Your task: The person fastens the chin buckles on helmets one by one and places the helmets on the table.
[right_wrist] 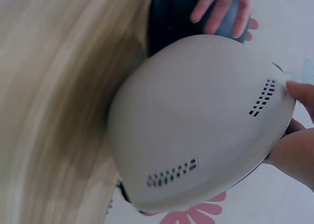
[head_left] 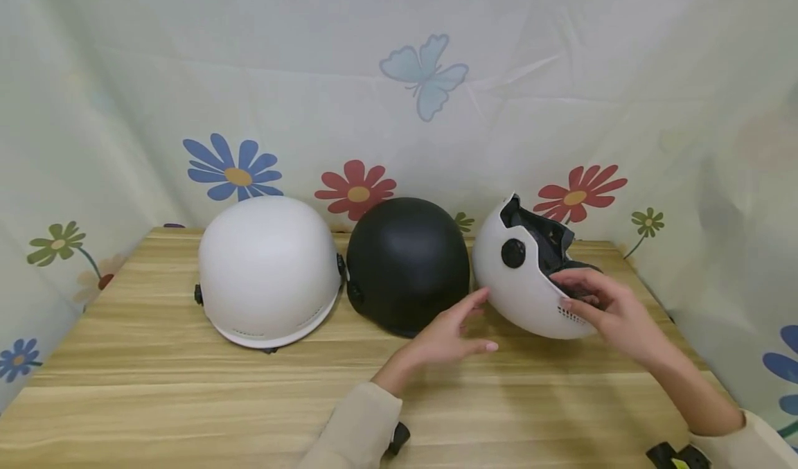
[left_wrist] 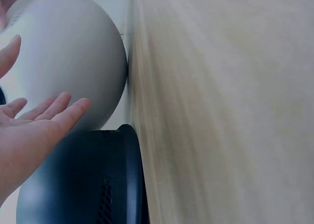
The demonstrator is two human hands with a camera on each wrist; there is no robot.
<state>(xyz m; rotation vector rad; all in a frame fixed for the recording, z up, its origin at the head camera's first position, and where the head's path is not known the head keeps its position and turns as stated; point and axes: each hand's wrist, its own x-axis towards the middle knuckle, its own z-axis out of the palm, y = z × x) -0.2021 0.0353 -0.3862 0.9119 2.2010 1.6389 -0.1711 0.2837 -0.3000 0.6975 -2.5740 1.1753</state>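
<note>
At the right of the row, a white helmet (head_left: pixel 524 292) is tipped over, its dark padded opening facing up and to the right. My right hand (head_left: pixel 620 311) pinches its rim, thumb outside by the vent holes and fingers inside the shell. In the right wrist view the helmet's smooth outer shell (right_wrist: pixel 191 116) shows two vent patches. My left hand (head_left: pixel 442 337) is at the helmet's left side, fingers extended and thumb apart, the fingertips close to the shell. Directly behind that hand stands a black helmet (head_left: pixel 408 261).
Another white helmet (head_left: pixel 268 268) sits upright at the left end of the row, beside the black one. All stand toward the back of a wood-grain table (head_left: pixel 206 406). A pale curtain (head_left: pixel 312 95) with printed flowers and a butterfly hangs behind and along the sides.
</note>
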